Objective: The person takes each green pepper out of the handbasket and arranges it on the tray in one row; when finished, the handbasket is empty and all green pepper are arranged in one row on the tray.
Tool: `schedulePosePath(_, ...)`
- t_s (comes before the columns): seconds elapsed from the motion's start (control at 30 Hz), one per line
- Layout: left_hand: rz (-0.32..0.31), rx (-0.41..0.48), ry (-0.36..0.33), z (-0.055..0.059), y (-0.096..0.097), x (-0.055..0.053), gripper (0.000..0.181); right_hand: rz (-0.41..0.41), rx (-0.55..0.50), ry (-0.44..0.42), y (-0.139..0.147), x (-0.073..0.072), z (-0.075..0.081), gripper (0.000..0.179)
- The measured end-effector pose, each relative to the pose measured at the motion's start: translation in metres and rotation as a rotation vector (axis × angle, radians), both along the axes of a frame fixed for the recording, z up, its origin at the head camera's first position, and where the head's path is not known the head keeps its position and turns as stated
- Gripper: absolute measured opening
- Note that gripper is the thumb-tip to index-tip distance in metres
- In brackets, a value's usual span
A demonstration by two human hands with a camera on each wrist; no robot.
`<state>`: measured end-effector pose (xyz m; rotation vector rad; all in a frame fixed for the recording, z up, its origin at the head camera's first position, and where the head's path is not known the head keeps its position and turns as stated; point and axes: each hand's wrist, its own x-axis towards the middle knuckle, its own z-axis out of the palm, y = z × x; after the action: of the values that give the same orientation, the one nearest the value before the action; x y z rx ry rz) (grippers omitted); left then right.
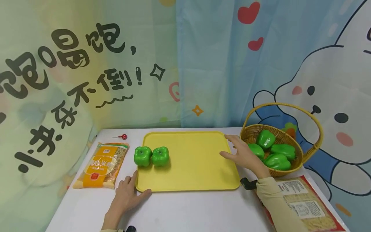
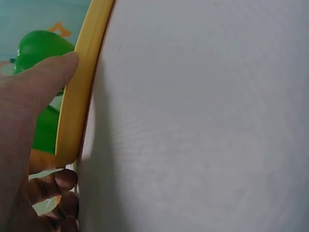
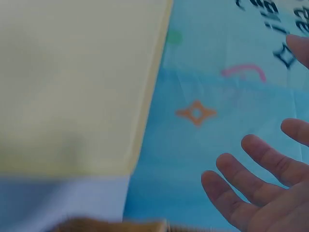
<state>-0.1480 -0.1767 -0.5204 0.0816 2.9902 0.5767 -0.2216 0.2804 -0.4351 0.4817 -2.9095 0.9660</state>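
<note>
A yellow tray (image 1: pixel 197 161) lies on the white table, with two green bell peppers (image 1: pixel 142 156) side by side near its left edge. My left hand (image 1: pixel 125 193) rests at the tray's front left corner. Its thumb (image 2: pixel 58 70) touches the front rim, and the other fingers lie along the left side. Above the tray's right edge, my right hand (image 1: pixel 243 154) is spread with nothing in it. Just beyond it stands a wicker basket (image 1: pixel 298 164) with several green bell peppers (image 1: pixel 265 139), one partly hidden by the hand.
An orange bag of grain (image 1: pixel 99 166) lies left of the tray. A small red-headed item (image 1: pixel 124 137) with a thin metal end sits behind it. Under my right forearm lies a red-edged packet (image 1: pixel 313 209). The basket's tall handle (image 1: pixel 317 129) arches upward; a printed curtain (image 1: pixel 203 64) hangs behind the table.
</note>
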Motion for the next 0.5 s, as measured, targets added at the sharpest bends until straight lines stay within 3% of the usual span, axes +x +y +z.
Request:
schedulePosePath(0.23, -0.002, -0.006, 0.035, -0.003, 0.0, 0.001, 0.106, -0.107, 0.064, 0.057, 0.053, 0.003, 0.012, 0.073)
schedulePosePath(0.5, 0.0, -0.007, 0.038, -0.004, -0.001, 0.0, 0.106, -0.173, 0.169, -0.002, 0.108, -0.008, 0.017, 0.074)
